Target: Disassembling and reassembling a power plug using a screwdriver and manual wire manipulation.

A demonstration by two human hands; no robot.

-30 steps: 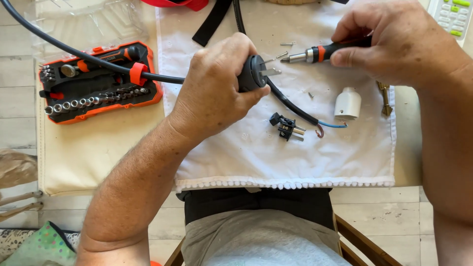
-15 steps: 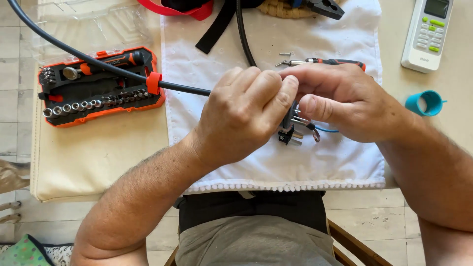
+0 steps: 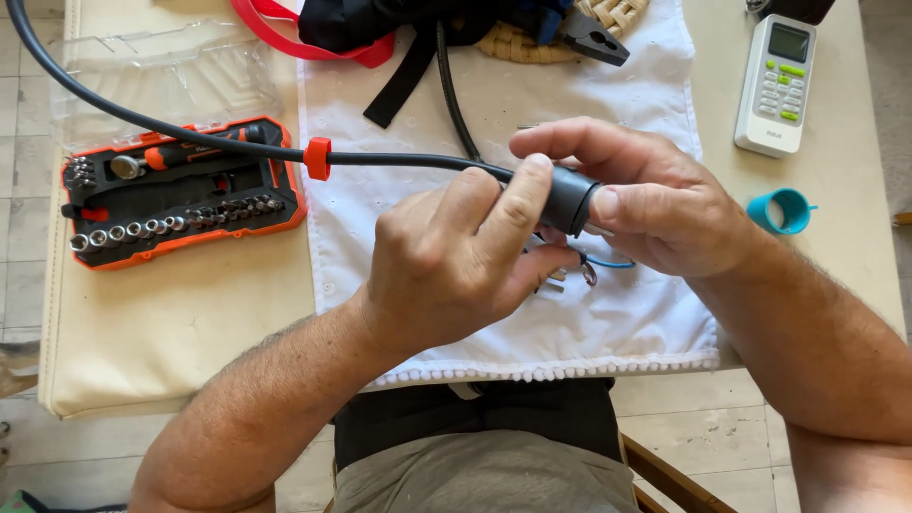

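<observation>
The left hand (image 3: 456, 261) covers most of the black plug housing (image 3: 568, 201) and whatever lies under its palm — only a loose blue wire (image 3: 613, 263) pokes out. The black cable (image 3: 190, 141) runs off the frame's upper left. At the top edge, the pliers (image 3: 594, 40) and red strap (image 3: 285, 24) are cut off. The socket bits (image 3: 171, 226) in the orange case are too small to tell apart.

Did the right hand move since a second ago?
Yes. The right hand moved from the white cloth's top edge down toward its middle, meeting the left hand on the black cable sleeve.
</observation>
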